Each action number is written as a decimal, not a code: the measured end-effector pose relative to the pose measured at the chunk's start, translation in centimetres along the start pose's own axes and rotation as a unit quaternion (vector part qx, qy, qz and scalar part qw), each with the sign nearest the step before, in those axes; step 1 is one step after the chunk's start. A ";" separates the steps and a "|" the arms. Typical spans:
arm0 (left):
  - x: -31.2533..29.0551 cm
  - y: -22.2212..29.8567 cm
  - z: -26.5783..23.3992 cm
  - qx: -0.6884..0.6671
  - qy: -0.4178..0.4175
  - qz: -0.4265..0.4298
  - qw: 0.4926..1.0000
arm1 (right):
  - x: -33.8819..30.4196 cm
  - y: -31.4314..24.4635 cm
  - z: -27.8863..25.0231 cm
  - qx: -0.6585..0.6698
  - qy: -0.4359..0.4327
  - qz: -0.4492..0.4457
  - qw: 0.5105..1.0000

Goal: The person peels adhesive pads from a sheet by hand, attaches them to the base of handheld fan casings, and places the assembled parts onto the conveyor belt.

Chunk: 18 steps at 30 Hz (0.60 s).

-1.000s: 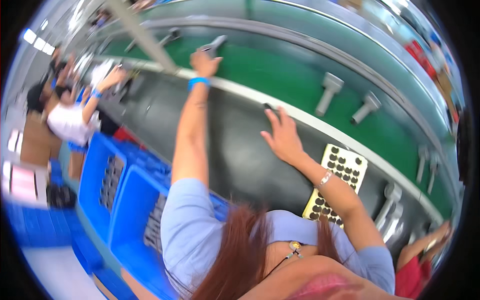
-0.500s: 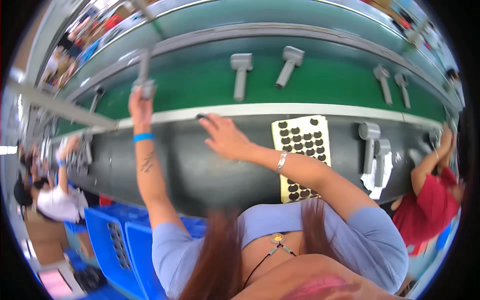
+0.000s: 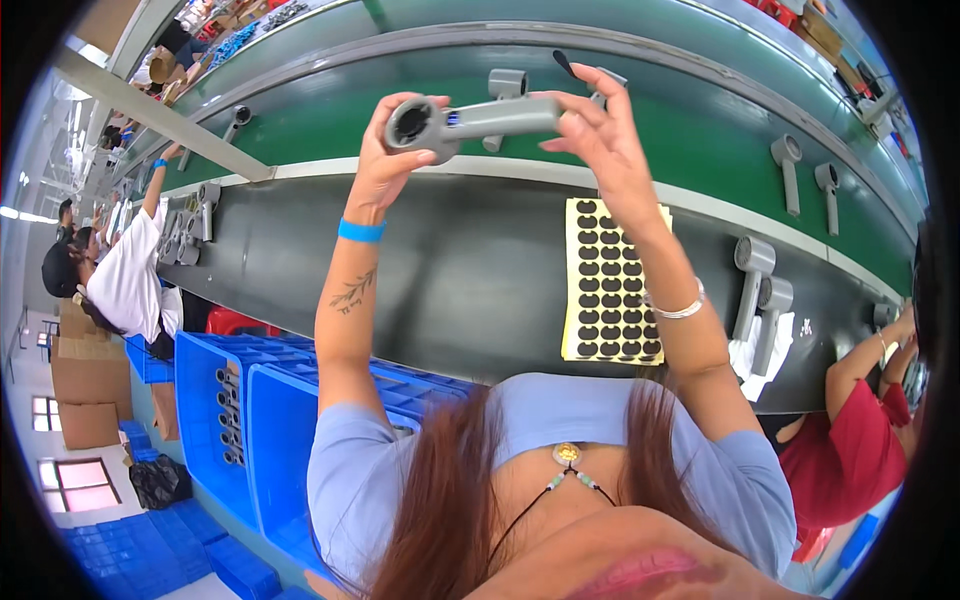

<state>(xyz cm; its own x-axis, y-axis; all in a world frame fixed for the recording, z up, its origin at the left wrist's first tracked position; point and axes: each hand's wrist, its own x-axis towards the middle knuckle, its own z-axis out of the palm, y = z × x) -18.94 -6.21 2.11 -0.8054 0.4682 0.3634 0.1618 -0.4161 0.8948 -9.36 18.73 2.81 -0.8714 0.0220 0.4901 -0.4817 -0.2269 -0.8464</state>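
Note:
My left hand (image 3: pixel 385 155) is closed round the head of a grey hair dryer (image 3: pixel 500 120), held level above the far edge of the bench. The head's round dark opening faces me, and a small blue patch shows where head meets handle. Thumb and fingers of my right hand (image 3: pixel 605 135) grip the handle's free end. A black sticker (image 3: pixel 563 64) clings to the raised index fingertip of that hand. Below my right wrist lies a yellowish sheet (image 3: pixel 610 345) with rows of black rounded stickers, partly covered by my forearm.
Beyond the dark bench (image 3: pixel 480 260) runs a green conveyor (image 3: pixel 700 130) carrying several more grey dryers. Two dryers (image 3: pixel 752 285) rest on white paper at right. Blue crates (image 3: pixel 215 400) stand at lower left. A person in white works at left, another in red (image 3: pixel 840 450) at right.
My left hand has brought the dryer from the left of the conveyor toward the middle. My right hand has risen from the bench to the handle's end, sticker still on its fingertip.

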 end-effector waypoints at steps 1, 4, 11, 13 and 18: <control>0.3 0.0 1.2 0.054 -0.031 0.009 0.998 | -0.7 -1.0 -0.6 -0.005 0.016 0.021 1.000; 1.3 -0.4 5.3 0.123 -0.089 0.029 0.988 | -3.1 -2.7 -2.7 -0.308 -0.016 -0.029 0.951; 2.4 -3.0 13.3 0.162 -0.244 0.042 0.955 | -8.9 -3.4 -8.3 -0.314 0.118 0.059 0.940; 3.2 -4.5 13.8 0.257 -0.266 0.075 0.926 | -10.9 -3.8 -10.6 -0.344 0.164 0.036 0.924; 5.4 -8.8 7.9 0.490 -0.101 0.114 0.859 | -17.7 -7.6 -20.6 -0.425 0.391 -0.005 0.816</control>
<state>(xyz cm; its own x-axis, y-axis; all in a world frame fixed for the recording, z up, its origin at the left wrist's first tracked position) -20.18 6.12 -1.80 -0.5899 0.6279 0.5076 0.7837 0.2937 0.5474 7.83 40.14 -3.76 -0.4987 0.7106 0.4964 -0.0906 0.5268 -0.8452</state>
